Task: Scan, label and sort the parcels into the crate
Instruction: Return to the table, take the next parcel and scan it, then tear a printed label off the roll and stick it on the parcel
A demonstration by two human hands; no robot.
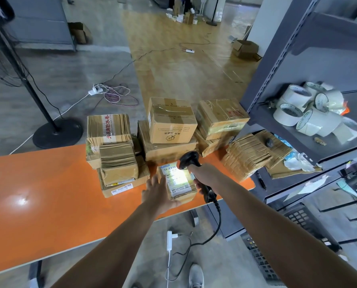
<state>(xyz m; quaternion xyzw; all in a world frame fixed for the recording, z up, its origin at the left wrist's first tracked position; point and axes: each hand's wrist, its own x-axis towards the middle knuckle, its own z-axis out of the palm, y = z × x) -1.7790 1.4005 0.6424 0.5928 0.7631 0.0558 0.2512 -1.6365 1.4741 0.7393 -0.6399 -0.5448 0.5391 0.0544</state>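
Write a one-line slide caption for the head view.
Right hand aims scanner at labelled parcel, left hand steadying it on orange table.

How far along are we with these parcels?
Early, it seems. Done: nothing visibly sorted. In hand: the right hand points the scanner at a small parcel, its label lit; the left hand steadies it. Left: labelling and crating it, then the stacked parcels behind on the table.
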